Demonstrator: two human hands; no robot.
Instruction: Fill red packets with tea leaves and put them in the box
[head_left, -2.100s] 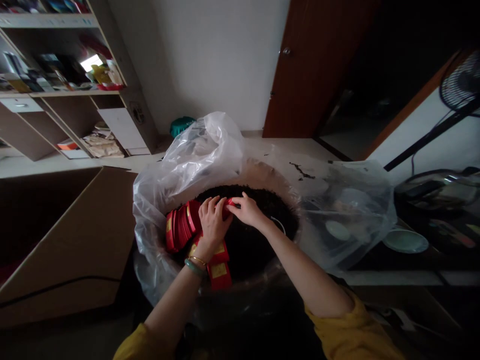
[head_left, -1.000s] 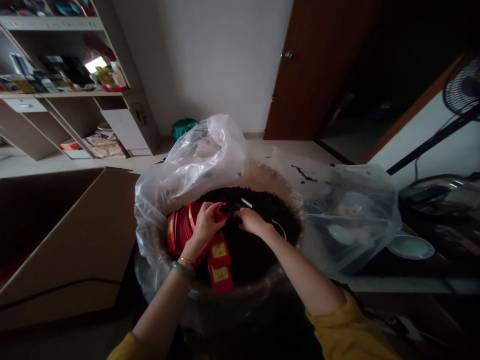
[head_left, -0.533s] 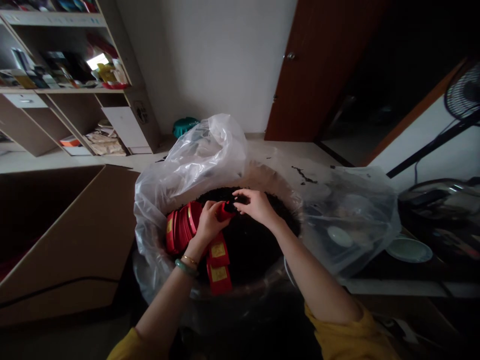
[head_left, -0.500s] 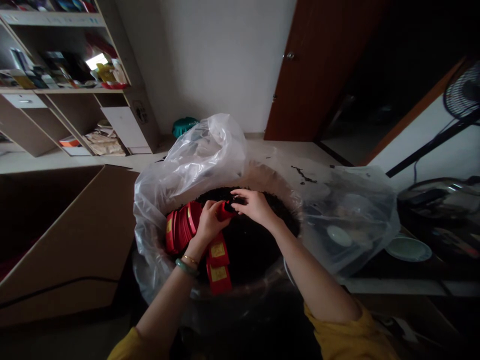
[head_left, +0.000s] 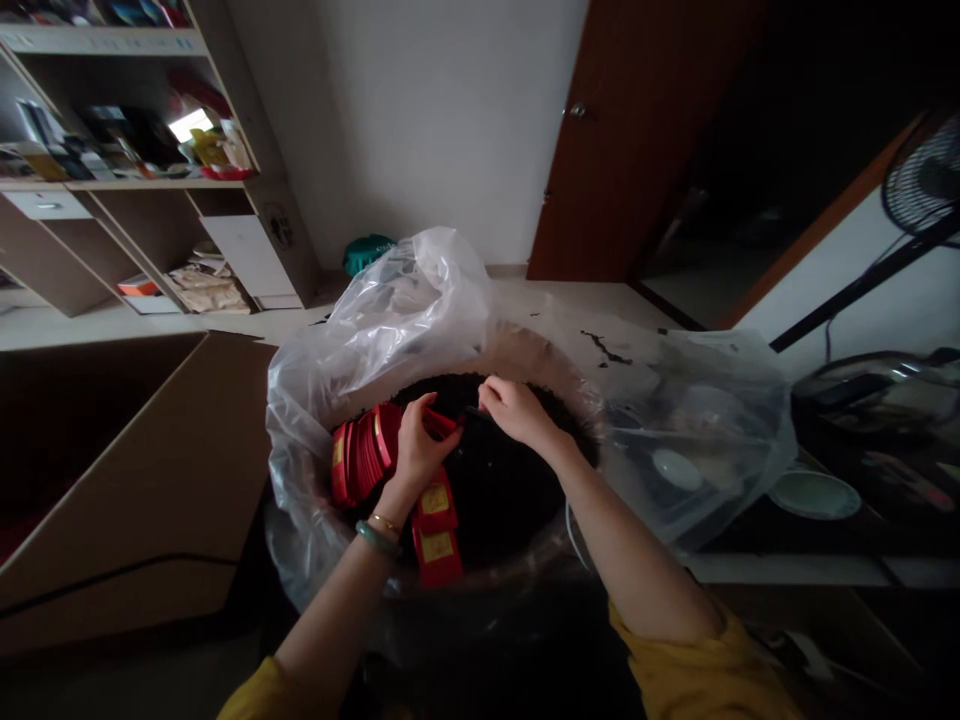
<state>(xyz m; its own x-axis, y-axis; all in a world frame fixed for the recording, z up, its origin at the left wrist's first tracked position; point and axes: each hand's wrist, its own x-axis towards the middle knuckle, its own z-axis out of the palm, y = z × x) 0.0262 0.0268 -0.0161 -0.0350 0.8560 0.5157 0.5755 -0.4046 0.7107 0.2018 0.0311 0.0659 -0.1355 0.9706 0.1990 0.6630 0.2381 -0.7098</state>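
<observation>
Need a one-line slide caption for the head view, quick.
Left hand holds a small red packet open while right hand pinches dark loose leaves over a plastic-lined basket.

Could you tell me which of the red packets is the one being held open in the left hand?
It is the red packet pinched by the left hand above the dark loose leaves; the others stand stacked at its left or lie flat below the wrist.

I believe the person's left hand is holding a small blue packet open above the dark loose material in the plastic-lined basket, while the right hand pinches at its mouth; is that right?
Not quite: the small packet in the left hand is red, not blue, as the head view shows. The rest holds: it is held above the dark loose material in the plastic-lined basket, with the right hand pinching at its mouth.
</observation>
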